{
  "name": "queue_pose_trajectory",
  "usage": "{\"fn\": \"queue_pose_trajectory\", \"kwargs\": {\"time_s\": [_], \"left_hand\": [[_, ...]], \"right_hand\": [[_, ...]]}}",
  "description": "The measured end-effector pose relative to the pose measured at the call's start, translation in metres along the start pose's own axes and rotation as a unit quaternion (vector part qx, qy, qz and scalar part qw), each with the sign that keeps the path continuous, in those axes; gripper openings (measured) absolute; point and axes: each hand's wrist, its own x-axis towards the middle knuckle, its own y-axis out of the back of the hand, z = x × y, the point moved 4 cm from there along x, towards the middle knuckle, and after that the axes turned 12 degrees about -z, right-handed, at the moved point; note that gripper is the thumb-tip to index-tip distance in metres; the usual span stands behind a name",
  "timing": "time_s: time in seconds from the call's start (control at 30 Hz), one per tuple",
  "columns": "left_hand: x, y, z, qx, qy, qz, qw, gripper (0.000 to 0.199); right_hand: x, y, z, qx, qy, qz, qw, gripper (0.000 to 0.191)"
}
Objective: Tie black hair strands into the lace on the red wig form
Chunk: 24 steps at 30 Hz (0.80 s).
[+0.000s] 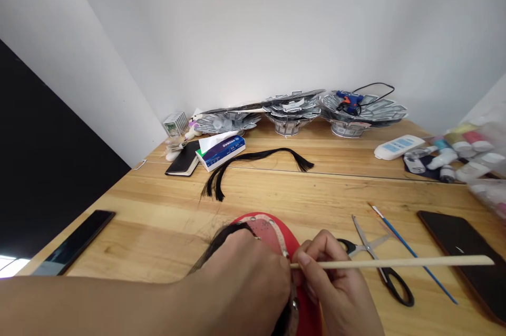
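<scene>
A rounded red piece (291, 241) with a pale studded band lies at the table's near edge, dark hair-like strands (213, 243) spilling out at its left. My left hand (253, 278) is closed over its middle, the fingers curled under so that what they grip is hidden. Between the thumb and fingers of my right hand (332, 283) is a thin pale wooden stick (411, 261). The stick's wide end points right, and its narrow tip reaches the left hand's knuckles over the red piece. Open scissors (369, 248) and a blue paintbrush (411, 248) lie just right of that hand.
Phones (75, 241) (462, 251) lie on both sides. Behind are a black fringe bundle (253, 155), a blue box (221, 152), a black notebook (184, 159) and grey paper models (292, 112). A glue gun (350, 101) rests on one model; paint bottles (470, 146) crowd the right.
</scene>
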Motion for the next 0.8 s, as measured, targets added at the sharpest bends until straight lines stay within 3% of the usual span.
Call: {"fn": "queue_pose_trajectory", "kwargs": {"time_s": [0.1, 0.17, 0.33, 0.47, 0.67, 0.8], "left_hand": [[-0.009, -0.006, 0.006, 0.022, 0.001, 0.06, 0.998, 0.022], [-0.009, -0.009, 0.009, 0.071, 0.014, 0.072, 0.995, 0.019], [-0.003, -0.025, 0.012, 0.139, 0.012, 0.004, 0.99, 0.015], [-0.008, -0.041, 0.009, 0.084, -0.013, -0.021, 0.996, 0.007], [-0.024, -0.041, -0.005, -0.018, -0.064, 0.021, 0.998, 0.008], [-0.027, -0.043, -0.015, -0.125, -0.069, 0.069, 0.987, 0.031]], "right_hand": [[0.001, -0.001, 0.002, 0.017, -0.011, -0.007, 1.0, 0.034], [0.001, -0.001, 0.004, 0.024, -0.015, -0.008, 1.0, 0.035], [0.001, 0.0, 0.007, 0.032, -0.028, -0.006, 0.999, 0.032], [0.0, 0.001, 0.009, 0.037, -0.028, -0.002, 0.999, 0.034], [0.0, 0.0, 0.008, 0.055, -0.03, 0.002, 0.998, 0.037], [-0.001, -0.002, 0.0, 0.045, -0.048, 0.051, 0.997, 0.041]]}}
